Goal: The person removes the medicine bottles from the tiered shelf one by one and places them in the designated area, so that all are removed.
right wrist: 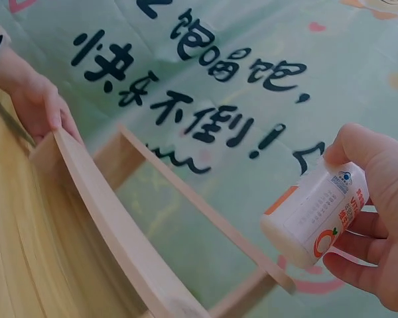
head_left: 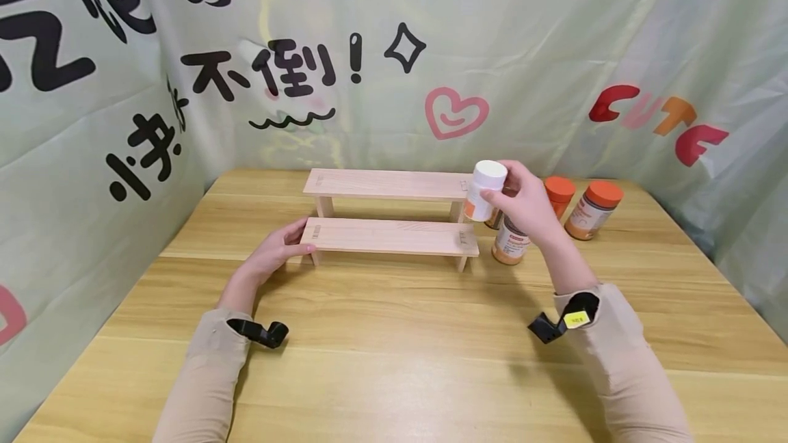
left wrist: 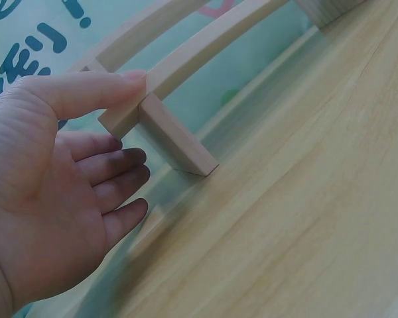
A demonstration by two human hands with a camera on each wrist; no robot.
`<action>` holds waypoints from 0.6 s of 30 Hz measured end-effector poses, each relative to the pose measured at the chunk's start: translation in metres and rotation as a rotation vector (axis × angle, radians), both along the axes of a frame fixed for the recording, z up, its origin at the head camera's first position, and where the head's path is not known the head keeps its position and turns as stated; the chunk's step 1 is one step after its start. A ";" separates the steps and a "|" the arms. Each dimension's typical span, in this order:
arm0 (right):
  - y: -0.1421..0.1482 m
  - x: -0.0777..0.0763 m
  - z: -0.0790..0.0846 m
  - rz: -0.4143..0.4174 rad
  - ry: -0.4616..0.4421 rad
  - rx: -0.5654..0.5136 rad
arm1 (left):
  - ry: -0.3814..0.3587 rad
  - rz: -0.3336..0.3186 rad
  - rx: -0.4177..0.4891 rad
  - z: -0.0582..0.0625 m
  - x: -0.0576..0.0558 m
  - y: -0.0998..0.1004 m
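Observation:
In the head view my right hand (head_left: 526, 204) holds a white pill bottle (head_left: 488, 190) with a white cap, raised at the right end of a two-tier wooden display stand (head_left: 388, 236). The right wrist view shows the bottle's label (right wrist: 325, 212) with orange print, thumb on one side and fingers on the other. My left hand (head_left: 280, 248) grips the left end of the stand's lower board. Up close in the left wrist view, the thumb lies on the board end (left wrist: 129, 112), and the other fingers (left wrist: 123, 172) curl below it.
Right of the stand are an orange-capped jar (head_left: 594, 210), another orange-capped jar (head_left: 559, 193) and a labelled jar (head_left: 511, 243) partly behind my right hand. A further container there is mostly hidden. A printed cloth (head_left: 523, 53) hangs behind the wooden table (head_left: 394, 361).

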State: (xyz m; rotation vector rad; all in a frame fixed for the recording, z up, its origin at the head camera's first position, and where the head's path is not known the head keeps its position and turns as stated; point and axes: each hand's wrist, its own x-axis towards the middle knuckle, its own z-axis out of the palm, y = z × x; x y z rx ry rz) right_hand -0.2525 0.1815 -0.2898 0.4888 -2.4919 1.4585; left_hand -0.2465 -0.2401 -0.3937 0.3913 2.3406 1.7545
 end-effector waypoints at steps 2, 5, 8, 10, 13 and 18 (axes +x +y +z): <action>0.008 0.001 -0.001 -0.027 0.002 0.021 | 0.002 -0.001 -0.007 -0.001 0.000 0.000; 0.017 0.003 -0.003 -0.058 0.006 0.038 | 0.000 -0.002 -0.009 -0.002 -0.001 0.000; 0.026 0.003 -0.004 -0.084 0.022 0.036 | 0.002 -0.003 -0.006 -0.002 -0.001 0.000; 0.032 0.004 -0.004 -0.099 0.028 0.033 | 0.003 -0.005 0.001 -0.001 -0.001 0.000; 0.040 0.004 -0.004 -0.120 0.035 0.021 | 0.004 -0.005 0.007 -0.002 -0.002 0.000; 0.052 0.006 -0.005 -0.162 0.032 0.006 | 0.000 -0.013 0.027 -0.003 -0.002 -0.001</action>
